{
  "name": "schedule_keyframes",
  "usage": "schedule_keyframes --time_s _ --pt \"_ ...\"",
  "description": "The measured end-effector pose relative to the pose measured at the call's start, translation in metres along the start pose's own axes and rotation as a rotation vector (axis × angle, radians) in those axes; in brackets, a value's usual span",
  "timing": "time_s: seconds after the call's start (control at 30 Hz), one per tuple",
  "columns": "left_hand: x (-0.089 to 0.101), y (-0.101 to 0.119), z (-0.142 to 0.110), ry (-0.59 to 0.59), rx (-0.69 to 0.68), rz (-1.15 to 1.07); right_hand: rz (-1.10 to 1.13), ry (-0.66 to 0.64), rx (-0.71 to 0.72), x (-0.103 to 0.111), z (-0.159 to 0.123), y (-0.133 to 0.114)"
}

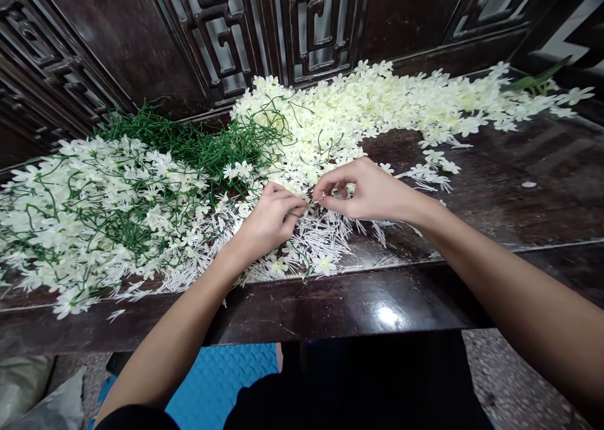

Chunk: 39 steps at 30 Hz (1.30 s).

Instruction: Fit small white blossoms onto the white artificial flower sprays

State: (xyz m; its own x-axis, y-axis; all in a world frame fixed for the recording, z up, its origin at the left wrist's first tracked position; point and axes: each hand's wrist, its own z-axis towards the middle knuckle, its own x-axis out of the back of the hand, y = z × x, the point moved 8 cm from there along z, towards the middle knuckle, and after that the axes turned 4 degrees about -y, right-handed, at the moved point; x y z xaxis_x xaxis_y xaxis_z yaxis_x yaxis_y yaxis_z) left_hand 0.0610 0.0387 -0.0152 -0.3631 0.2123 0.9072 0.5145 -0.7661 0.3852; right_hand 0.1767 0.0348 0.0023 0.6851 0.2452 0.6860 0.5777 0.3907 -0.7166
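Observation:
Over the middle of a dark wooden bench, my left hand (270, 221) is closed, its fingertips pinched on something I cannot make out. Close beside it, my right hand (370, 190) has thumb and forefinger pressed together at a small pale piece, too small to name. Thin white artificial flower stamens (330, 238) are strewn beneath both hands. Behind them spreads a heap of cream artificial flower heads (377, 103). Left of my left hand lies a pile of white artificial flowers (104, 197) with green stems attached. Between the heaps sits a tangle of loose green stems (202, 142).
The glossy wooden bench (542, 178) has a raised front edge close to my body. A carved lattice back (221, 34) stands behind the flowers. Below are a blue textured mat (221, 380) and, at lower left, pale plastic bags (56, 405).

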Motion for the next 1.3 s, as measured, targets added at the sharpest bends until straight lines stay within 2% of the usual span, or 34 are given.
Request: schedule_keyframes --time_s 0.2,0.37,0.57,0.8,1.13,1.3 --pt "0.012 0.0 0.001 0.092 0.022 -0.069 -0.008 0.013 -0.012 0.002 -0.001 -0.004" --pt "0.025 0.001 0.001 0.174 0.026 -0.251 0.034 0.04 0.029 0.004 -0.001 -0.01" --pt "0.029 -0.003 -0.001 0.217 0.071 -0.49 0.061 0.135 0.027 0.009 -0.003 -0.009" --pt "0.031 -0.009 -0.001 0.291 0.137 -0.647 0.171 0.147 0.06 0.009 -0.003 -0.01" --pt "0.028 -0.011 -0.001 0.28 0.205 -0.659 0.209 0.214 0.102 0.008 -0.002 -0.011" --pt "0.028 -0.01 -0.002 0.291 0.185 -0.665 0.179 0.262 0.068 0.01 -0.002 -0.008"
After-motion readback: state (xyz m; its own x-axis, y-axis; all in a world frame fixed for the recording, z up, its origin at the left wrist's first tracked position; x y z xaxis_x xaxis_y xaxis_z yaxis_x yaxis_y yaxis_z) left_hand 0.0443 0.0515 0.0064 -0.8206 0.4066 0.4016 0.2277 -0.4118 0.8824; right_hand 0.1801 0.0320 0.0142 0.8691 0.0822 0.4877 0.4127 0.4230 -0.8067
